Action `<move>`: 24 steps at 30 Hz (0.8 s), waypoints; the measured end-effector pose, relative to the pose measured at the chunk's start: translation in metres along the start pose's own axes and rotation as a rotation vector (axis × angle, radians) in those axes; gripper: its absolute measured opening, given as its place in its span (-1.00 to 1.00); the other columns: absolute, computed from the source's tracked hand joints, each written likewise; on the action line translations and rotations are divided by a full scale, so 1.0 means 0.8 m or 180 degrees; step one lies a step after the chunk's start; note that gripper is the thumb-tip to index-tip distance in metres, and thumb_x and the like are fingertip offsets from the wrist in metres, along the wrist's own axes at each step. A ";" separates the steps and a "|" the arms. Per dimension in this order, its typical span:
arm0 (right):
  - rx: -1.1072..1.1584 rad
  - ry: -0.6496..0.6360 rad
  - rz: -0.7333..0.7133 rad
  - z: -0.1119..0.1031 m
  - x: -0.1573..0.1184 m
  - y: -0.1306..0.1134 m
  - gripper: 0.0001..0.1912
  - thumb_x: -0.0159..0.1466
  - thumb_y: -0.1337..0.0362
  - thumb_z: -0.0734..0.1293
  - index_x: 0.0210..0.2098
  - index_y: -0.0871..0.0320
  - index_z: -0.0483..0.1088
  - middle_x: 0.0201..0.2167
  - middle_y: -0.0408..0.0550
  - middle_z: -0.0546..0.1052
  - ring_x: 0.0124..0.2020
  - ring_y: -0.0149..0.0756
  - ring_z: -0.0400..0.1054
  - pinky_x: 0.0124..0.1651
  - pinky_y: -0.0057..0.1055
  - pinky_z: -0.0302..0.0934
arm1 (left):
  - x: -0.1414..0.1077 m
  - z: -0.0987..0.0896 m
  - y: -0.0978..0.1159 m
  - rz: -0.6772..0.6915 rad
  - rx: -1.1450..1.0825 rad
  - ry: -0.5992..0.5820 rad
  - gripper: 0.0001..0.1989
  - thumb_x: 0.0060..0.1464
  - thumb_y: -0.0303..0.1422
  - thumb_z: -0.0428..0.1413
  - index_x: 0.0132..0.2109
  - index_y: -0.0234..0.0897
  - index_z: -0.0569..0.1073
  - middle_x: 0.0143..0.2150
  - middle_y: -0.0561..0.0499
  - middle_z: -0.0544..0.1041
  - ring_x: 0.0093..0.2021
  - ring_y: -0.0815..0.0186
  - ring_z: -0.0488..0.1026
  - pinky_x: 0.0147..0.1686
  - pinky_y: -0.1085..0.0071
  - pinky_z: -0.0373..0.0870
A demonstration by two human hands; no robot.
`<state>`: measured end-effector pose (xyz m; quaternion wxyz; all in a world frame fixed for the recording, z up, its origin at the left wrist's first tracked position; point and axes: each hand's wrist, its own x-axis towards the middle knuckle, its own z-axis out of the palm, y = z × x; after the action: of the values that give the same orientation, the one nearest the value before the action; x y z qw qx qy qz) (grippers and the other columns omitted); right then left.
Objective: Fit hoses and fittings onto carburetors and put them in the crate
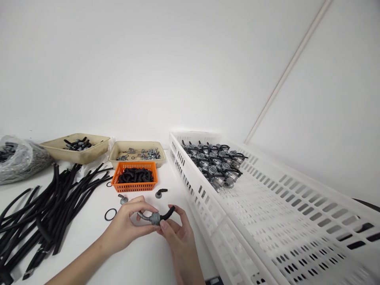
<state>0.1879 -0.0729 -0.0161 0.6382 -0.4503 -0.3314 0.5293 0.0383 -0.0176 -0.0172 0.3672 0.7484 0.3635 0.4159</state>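
My left hand [132, 221] is closed on a grey metal fitting [154, 218] with a bent metal pipe sticking out to the left. The fingers of my right hand [179, 229] pinch a short curved black rubber hose [168, 214], which meets the fitting's right side. How far the hose sits over the fitting is hidden by my fingers. Just beyond my hands, a small grey fitting with a black hose [160, 193] and another small metal fitting [122, 199] lie on the white table. A black rubber ring [111, 214] rests left of my left hand.
An orange basket [136, 189] holds short black hoses. Behind it stand two beige trays [136, 144] [95, 154] of small parts. Long black tubes [59, 206] and a plastic bag of parts [23, 160] lie left. On the right, a white crate [252, 209] contains several metal assemblies [212, 158].
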 end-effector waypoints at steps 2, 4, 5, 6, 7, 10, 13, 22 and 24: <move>0.0002 -0.0017 -0.0009 0.001 0.000 0.000 -0.33 -0.05 0.07 0.54 -0.05 0.13 0.25 -0.41 0.01 0.64 -0.36 -0.19 0.50 -0.14 -0.26 0.25 | -0.001 0.000 -0.001 0.0085 0.0060 -0.0021 -0.80 -0.04 -0.27 0.29 -0.21 -0.15 0.57 -0.41 0.06 0.37 -0.37 0.31 0.32 -0.36 0.42 0.27; -0.0008 -0.0039 -0.0023 0.001 0.001 0.000 -0.32 -0.07 0.08 0.55 -0.06 0.13 0.24 -0.42 0.01 0.64 -0.35 -0.18 0.50 -0.14 -0.25 0.26 | -0.001 0.000 -0.001 0.0167 0.0116 -0.0036 -0.80 -0.03 -0.26 0.29 -0.21 -0.15 0.57 -0.41 0.06 0.35 -0.36 0.30 0.33 -0.34 0.40 0.29; -0.0013 -0.0046 -0.0034 0.002 0.001 0.001 -0.31 -0.08 0.08 0.56 -0.06 0.13 0.24 -0.42 0.01 0.64 -0.36 -0.19 0.50 -0.15 -0.25 0.26 | -0.001 0.000 -0.001 0.0204 0.0137 -0.0036 -0.80 -0.02 -0.25 0.29 -0.21 -0.14 0.57 -0.41 0.06 0.35 -0.36 0.30 0.33 -0.33 0.39 0.30; -0.0021 -0.0039 -0.0043 0.002 0.001 0.001 -0.31 -0.08 0.08 0.56 -0.06 0.13 0.25 -0.44 0.00 0.63 -0.37 -0.19 0.50 -0.17 -0.27 0.26 | -0.001 0.000 -0.002 0.0238 0.0154 -0.0036 -0.80 -0.02 -0.25 0.28 -0.20 -0.14 0.57 -0.41 0.06 0.34 -0.35 0.30 0.34 -0.33 0.39 0.31; -0.0026 -0.0019 -0.0052 0.002 0.001 0.001 -0.32 -0.09 0.08 0.56 -0.07 0.13 0.25 -0.45 -0.01 0.63 -0.38 -0.19 0.50 -0.19 -0.28 0.26 | -0.001 0.000 -0.002 0.0272 0.0163 -0.0036 -0.80 -0.01 -0.25 0.28 -0.20 -0.13 0.57 -0.40 0.06 0.34 -0.35 0.30 0.34 -0.33 0.38 0.32; -0.0035 0.0085 -0.0056 0.002 0.001 0.000 -0.35 -0.10 0.09 0.57 -0.10 0.13 0.29 -0.47 -0.03 0.63 -0.39 -0.22 0.49 -0.22 -0.33 0.26 | 0.000 0.000 -0.002 0.0379 0.0139 -0.0038 -0.79 0.00 -0.25 0.28 -0.17 -0.11 0.57 -0.38 0.05 0.35 -0.33 0.29 0.36 -0.31 0.38 0.36; 0.0002 0.0247 -0.0109 0.001 0.001 0.000 -0.39 -0.12 0.10 0.58 -0.15 0.14 0.35 -0.47 -0.03 0.63 -0.40 -0.23 0.49 -0.24 -0.36 0.27 | 0.001 0.000 -0.004 0.0498 0.0103 -0.0015 -0.79 0.02 -0.26 0.27 -0.15 -0.08 0.56 -0.25 0.01 0.42 -0.25 0.28 0.42 -0.22 0.37 0.41; -0.0066 0.0406 -0.0214 -0.001 0.000 -0.003 -0.58 -0.10 0.11 0.57 -0.32 0.20 0.48 -0.42 0.01 0.62 -0.34 -0.24 0.47 -0.20 -0.37 0.30 | 0.006 -0.017 -0.022 0.0272 0.1496 0.0501 -0.83 0.07 -0.31 0.21 -0.15 -0.12 0.53 -0.20 0.04 0.61 -0.21 0.19 0.50 -0.16 0.27 0.37; -0.0077 0.0383 -0.0228 -0.001 0.000 -0.004 -0.63 -0.09 0.13 0.57 -0.36 0.19 0.50 -0.42 -0.01 0.62 -0.34 -0.25 0.45 -0.20 -0.38 0.30 | 0.006 -0.021 -0.024 0.0355 0.1869 0.0515 -0.84 0.07 -0.30 0.20 -0.16 -0.12 0.54 -0.20 0.04 0.62 -0.22 0.18 0.50 -0.18 0.26 0.33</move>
<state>0.1896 -0.0733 -0.0136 0.6701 -0.4768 -0.3146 0.4740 0.0210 -0.0003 -0.0252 0.0817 0.8057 0.4546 0.3708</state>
